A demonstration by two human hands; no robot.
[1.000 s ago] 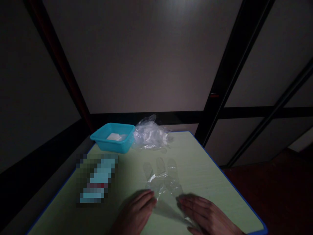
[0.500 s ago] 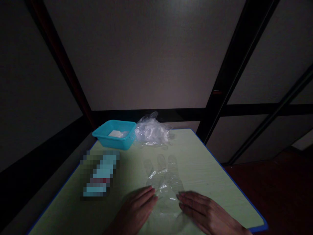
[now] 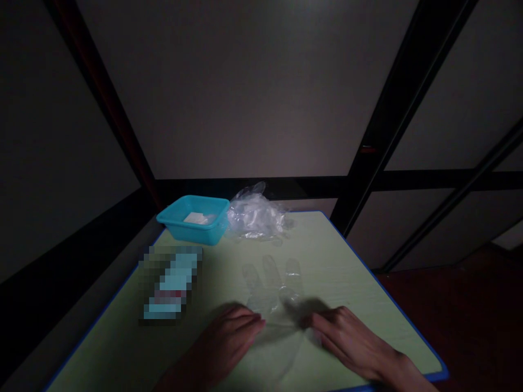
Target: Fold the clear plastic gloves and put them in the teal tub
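Note:
A clear disposable plastic glove point(image 3: 269, 291) lies on the table in front of me, its finger parts pointing away. My right hand point(image 3: 345, 337) pinches the glove's right side, which is raised a little and casts a shadow. At the opposite side, my left hand point(image 3: 232, 337) has its fingers pressed together on the film. A faint line of plastic stretches between the two sets of fingertips. The lower part of the glove is hard to make out against the table.
At the back stands a blue plastic basket point(image 3: 196, 231) with white items inside. Beside it sits a heap of clear plastic gloves point(image 3: 257, 215). A blurred-out rectangular object point(image 3: 175, 280) lies at the left. The pale green table point(image 3: 347, 283) has blue edging.
My right hand has closed on the glove's side and lifted it slightly. My left fingers have drawn together on the film. The view has shifted a little.

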